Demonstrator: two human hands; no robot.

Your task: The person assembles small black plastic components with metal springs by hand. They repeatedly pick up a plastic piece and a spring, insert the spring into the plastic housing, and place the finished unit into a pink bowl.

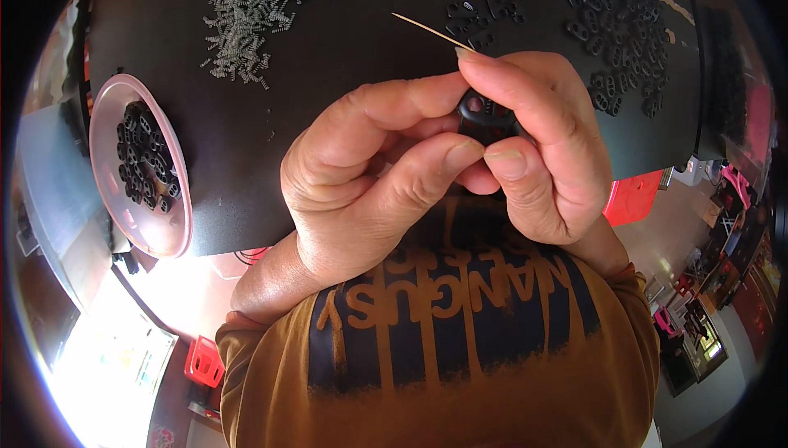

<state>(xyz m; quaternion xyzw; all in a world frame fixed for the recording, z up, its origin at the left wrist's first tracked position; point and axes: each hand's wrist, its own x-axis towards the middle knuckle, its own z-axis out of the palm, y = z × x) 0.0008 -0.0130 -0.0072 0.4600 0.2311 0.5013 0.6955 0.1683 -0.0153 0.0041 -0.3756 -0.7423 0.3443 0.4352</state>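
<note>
Between the fingertips of both hands is a small black two-hole cord lock (pixel 487 122). My left hand (pixel 349 173) pinches it from the left with thumb and forefinger. My right hand (pixel 562 132) closes on its right side, thumb below and forefinger above. A thin pointed wooden stick (pixel 427 31) juts out to the upper left from behind the right forefinger; its other end is hidden by the hand. My fingers cover much of the cord lock, so its inside cannot be made out.
On the dark table (pixel 328 45) lies a heap of small metal springs (pixel 246 17), far left. Loose black cord lock parts (pixel 611 33) spread over the far right. A pinkish translucent bowl (pixel 149 234) at the left edge holds black pieces. A red container (pixel 632 199) stands beyond my right wrist.
</note>
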